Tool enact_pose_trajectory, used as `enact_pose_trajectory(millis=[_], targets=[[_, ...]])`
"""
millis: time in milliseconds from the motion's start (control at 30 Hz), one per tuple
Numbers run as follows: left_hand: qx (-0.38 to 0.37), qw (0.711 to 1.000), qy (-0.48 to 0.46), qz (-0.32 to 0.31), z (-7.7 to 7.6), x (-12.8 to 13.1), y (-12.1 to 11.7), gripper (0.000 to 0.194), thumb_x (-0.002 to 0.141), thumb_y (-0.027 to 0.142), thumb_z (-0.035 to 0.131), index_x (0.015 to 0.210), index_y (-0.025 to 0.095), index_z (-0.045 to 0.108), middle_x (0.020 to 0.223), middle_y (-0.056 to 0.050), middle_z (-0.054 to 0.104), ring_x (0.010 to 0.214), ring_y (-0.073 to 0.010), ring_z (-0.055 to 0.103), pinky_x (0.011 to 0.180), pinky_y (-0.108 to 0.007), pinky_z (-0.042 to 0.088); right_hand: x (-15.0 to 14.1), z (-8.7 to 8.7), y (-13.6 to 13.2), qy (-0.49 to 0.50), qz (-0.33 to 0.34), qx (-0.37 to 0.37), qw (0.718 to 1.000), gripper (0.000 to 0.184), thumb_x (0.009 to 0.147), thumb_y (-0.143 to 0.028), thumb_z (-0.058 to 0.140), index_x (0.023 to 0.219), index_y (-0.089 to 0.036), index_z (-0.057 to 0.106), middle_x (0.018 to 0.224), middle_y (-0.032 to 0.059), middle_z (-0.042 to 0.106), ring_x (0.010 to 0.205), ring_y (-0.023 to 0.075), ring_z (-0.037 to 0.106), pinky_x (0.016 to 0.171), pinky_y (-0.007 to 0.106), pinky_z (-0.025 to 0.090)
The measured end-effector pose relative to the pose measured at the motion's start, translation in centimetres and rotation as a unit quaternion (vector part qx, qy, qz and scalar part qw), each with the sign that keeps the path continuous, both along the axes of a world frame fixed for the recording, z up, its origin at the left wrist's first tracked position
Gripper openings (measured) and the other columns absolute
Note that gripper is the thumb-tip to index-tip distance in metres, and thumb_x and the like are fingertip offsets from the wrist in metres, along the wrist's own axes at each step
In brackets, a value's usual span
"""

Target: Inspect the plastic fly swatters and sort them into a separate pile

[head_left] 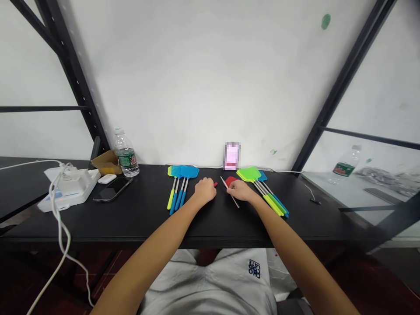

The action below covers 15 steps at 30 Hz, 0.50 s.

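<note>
The red head (230, 179) lay on the black table (147, 221) at the centre of the frame, flat and bright, its lower part hidden under my right hand (241, 191). A thin rod (224, 182), pale at its top end and metallic lower down, slanted across that hand from upper left to lower right. Just left of it, a short red piece (215, 184) poked out from my left hand (205, 190); the rest of it was covered.

Left of centre lay the left paddles (189, 171), blue with one yellow-green, their handles towards me. Right of centre, the right paddles (249, 173), green with blue behind, fanned towards the lower right, partly behind my right forearm. A pink-screened phone (231, 156) stood against the wall above my hands. Towards the left of the frame sat a bottle (128, 161), an open box (107, 162), a white case (107, 178), a dark phone (113, 190) and a charger with cables (70, 183).

My forearms came up from the lower edge, converging. My left hand was curled into a fist round the red piece; my right pinched the rod, fingers bent, knuckles up.
</note>
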<state>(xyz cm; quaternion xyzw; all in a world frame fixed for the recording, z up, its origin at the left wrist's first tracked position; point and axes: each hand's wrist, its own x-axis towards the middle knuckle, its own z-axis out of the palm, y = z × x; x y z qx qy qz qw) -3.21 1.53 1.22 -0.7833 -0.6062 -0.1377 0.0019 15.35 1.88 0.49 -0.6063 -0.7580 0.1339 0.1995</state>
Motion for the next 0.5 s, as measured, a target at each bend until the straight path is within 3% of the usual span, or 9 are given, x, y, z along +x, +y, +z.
enact_pose_trajectory(millis=[233,500], targets=[[0.005,1.0,-0.027,-0.005,-0.1,0.1,0.3,0.022,0.086,0.019,0.044,0.106,0.014,0.052,0.111,-0.015,0.062,0.104,-0.0261,0.061,0.082,-0.034,0.048,0.6,0.3,0.7,0.167,-0.09,0.103,0.976,0.018,0.082,-0.031,0.046,0.074,-0.017,0.055,0.063,0.0011,0.062,0.058,0.0141,0.054,0.054,0.024,0.034],[0.024,0.997,-0.044,-0.054,-0.2,0.1,0.4,0.013,0.087,0.019,0.049,0.1,0.017,0.049,0.108,-0.013,0.062,0.1,-0.0248,0.061,0.079,-0.033,0.046,1.7,0.6,0.9,0.319,-0.161,0.174,0.918,0.042,0.09,-0.053,0.037,0.07,-0.019,0.054,0.067,0.0073,0.068,0.053,0.0169,0.057,0.053,0.027,0.042]])
